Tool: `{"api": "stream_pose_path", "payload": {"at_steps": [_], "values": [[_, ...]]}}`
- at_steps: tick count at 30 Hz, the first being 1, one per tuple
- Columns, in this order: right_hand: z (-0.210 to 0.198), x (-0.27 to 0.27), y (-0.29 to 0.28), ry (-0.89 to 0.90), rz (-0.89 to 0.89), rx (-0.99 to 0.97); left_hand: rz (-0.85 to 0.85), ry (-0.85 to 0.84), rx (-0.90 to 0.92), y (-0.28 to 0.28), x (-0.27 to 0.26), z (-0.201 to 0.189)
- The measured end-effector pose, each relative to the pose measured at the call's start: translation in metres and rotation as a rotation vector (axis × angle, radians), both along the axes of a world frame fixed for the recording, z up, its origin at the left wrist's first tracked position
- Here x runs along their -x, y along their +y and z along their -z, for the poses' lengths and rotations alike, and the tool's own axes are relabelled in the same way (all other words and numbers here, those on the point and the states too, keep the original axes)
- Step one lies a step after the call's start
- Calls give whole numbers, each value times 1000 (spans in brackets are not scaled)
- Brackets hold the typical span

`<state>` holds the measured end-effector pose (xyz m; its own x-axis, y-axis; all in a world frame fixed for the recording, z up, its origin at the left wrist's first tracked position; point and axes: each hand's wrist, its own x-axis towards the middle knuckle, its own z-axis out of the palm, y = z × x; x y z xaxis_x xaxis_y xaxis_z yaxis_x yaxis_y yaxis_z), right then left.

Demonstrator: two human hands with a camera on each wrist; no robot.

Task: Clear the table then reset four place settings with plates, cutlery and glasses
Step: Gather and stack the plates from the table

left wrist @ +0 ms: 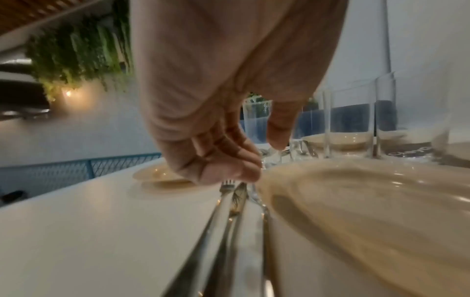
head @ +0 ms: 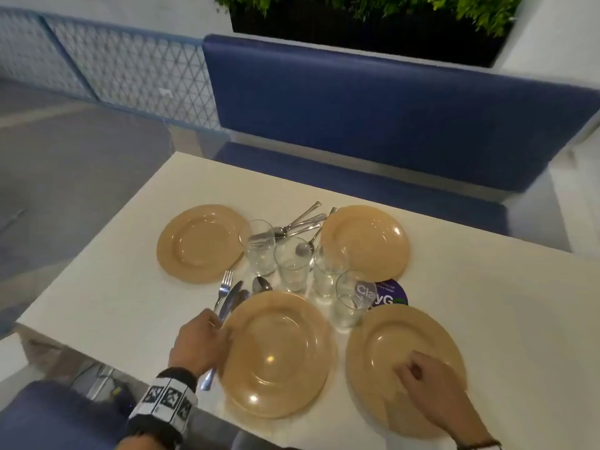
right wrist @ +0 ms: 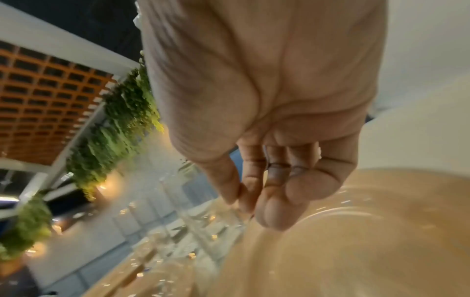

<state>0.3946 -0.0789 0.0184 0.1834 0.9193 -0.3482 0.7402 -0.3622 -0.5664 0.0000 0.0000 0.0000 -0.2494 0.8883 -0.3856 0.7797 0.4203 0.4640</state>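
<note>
White rectangular table (head: 113, 287) carries four round tan glossy plates: near-left plate (head: 279, 355), near-right plate (head: 389, 349), far-left plate (head: 199, 243), far-right plate (head: 367, 241).

Left hand (head: 201, 344) sits at the left rim of the near-left plate. Fingers (left wrist: 229, 160) are curled around a bundle of silver cutlery: a steel fork (head: 224, 285), a steel table knife (head: 232, 298) and what looks like a spoon (head: 242, 297) under them. Handles run back under the palm toward the wrist; tines and blade tip point to the table centre. Left wrist view confirms the handles side by side, just beside the plate rim.

Right hand (head: 422, 380) is over the near-right plate, fingers (right wrist: 292, 191) loosely curled, thumb close to forefinger, nothing held. Contact with the plate: cannot tell.

Four clear empty drinking glasses (head: 292, 264) stand upright in a cluster between the plates. One loose steel spoon (head: 261, 284) lies beside the near-left plate's far rim. A pile of spare silver cutlery (head: 298, 220) lies between the two far plates. A round purple printed coaster (head: 389, 292) shows partly behind the rightmost glass.

Beyond the table: blue padded bench (head: 389, 125), green planter foliage (head: 373, 8), white lattice railing (head: 130, 76).
</note>
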Motion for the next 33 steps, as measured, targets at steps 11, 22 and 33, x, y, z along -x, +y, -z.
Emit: {"api": "stream_pose_path", "payload": {"at_steps": [11, 22, 33], "values": [[18, -4, -17, 91, -99, 64, -80, 99, 178, 4, -10, 11], [26, 6, -22, 153, -119, 29, -78, 89, 226, -7, -25, 13], [28, 10, -17, 176, -130, 43, -104, -2, 201, -13, -21, 2]]}}
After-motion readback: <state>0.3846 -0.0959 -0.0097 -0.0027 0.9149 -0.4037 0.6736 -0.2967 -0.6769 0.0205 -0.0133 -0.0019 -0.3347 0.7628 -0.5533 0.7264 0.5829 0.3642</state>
